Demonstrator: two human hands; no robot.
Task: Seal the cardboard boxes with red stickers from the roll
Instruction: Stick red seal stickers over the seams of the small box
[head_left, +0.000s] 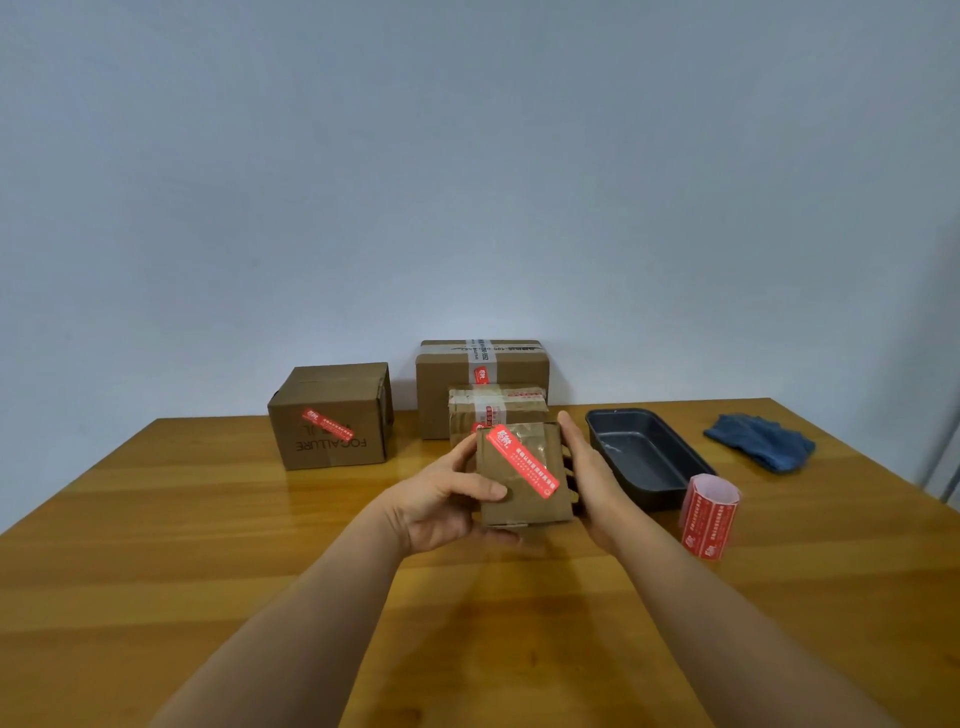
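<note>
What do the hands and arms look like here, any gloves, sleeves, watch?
Both are bare. The left hand and right hand wear no gloves, and no rings, watch or wristband show. Both forearms are uncovered as far as the bottom edge of the frame, with no sleeve cuff in view. No markings, straps or cables on either arm.

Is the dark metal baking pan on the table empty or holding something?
Empty: the dark rectangular metal baking pan shows only its bare, shiny floor.
</note>
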